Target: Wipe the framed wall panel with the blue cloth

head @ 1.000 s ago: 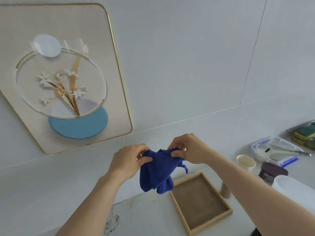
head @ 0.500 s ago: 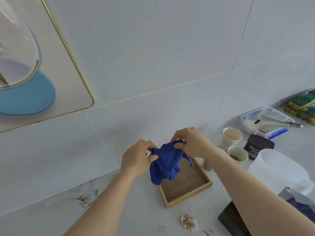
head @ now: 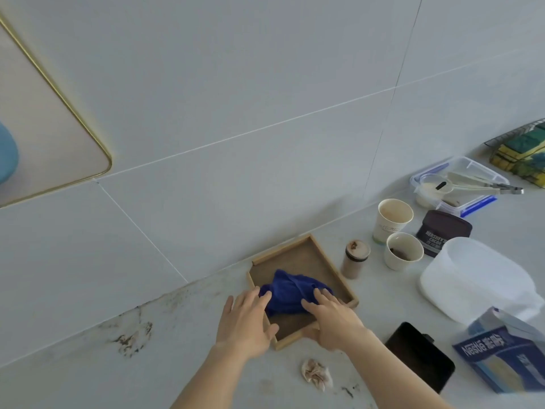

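Note:
The blue cloth (head: 290, 292) lies bunched inside a shallow wooden tray (head: 281, 250) on the counter, against the tiled wall. My left hand (head: 246, 320) is flat with its fingers spread, the fingertips touching the cloth's left edge. My right hand (head: 331, 320) rests over the tray's near corner, fingers extended onto the cloth's right side. Neither hand grips the cloth. Only the lower right corner of the gold-framed wall panel (head: 50, 137) shows, at the far left, well above and left of both hands.
Right of the tray stand a small jar (head: 355, 258), two paper cups (head: 393, 218), a cocoa tin (head: 442, 234), a white plastic tub (head: 474, 278), a Nestle box (head: 501, 355) and a black phone (head: 420, 355). A crumpled tissue (head: 316, 377) lies near my arms. Brown stains (head: 132, 338) mark the counter at left.
Both hands lowered the cloth from mid-air into the wooden tray and opened flat over it. My view dropped and swung right, so most of the panel left the frame.

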A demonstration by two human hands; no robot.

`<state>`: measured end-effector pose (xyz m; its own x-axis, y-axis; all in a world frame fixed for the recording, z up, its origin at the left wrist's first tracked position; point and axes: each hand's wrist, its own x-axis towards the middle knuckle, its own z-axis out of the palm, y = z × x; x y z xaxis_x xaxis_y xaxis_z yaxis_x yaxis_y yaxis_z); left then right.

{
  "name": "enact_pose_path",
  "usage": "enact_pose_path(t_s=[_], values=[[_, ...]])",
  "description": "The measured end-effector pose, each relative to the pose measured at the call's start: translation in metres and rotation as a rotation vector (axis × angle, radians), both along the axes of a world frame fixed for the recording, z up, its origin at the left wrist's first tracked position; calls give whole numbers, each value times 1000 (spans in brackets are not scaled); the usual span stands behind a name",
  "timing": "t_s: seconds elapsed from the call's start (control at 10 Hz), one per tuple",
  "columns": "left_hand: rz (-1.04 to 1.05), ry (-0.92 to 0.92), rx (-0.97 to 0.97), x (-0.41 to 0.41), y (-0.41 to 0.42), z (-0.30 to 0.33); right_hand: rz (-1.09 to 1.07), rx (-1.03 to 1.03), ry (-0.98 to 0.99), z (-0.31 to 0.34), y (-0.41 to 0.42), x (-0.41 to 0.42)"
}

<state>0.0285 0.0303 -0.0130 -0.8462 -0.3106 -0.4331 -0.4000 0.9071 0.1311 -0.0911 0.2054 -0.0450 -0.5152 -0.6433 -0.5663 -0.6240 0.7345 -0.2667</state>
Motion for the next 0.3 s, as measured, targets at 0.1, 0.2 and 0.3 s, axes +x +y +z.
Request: enact_pose_path(t_s=[0.1,0.2,0.3], values=[[-4,-3,-13,9,-7,0,-15,26,0,-7,7,3],[11,35,-53,18,-19,7,-54,3,46,-2,4,6],[15,52,-77,27,-29,21,-82,-19,61,14,-4,11]])
